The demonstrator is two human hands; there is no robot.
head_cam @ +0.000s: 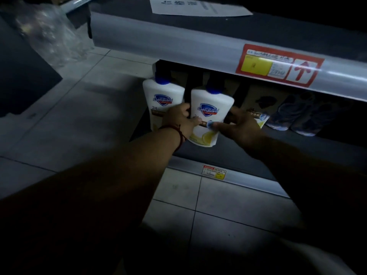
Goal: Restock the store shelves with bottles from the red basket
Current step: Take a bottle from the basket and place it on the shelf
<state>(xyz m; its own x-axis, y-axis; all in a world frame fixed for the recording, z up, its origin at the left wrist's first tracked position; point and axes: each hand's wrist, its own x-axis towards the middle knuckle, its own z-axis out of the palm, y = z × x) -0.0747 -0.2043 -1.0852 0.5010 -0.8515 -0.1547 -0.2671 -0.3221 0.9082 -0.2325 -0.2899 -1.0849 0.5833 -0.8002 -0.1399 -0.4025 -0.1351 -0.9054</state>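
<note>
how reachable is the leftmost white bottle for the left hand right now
Probably yes: the left hand sits right beside the leftmost bottle with nothing between, though its fingers grip the second bottle and would have to let go first.

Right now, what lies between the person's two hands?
Head view: a white Safeguard bottle lies between them, gripped at its sides by the left hand and the right hand.

The bottle [212, 102] is glossy plastic, the shelf edge [178, 42] perhaps smooth metal.

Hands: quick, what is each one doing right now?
Left hand: grips the white bottle, on its left side.
Right hand: grips the same bottle, on its right side.
</note>
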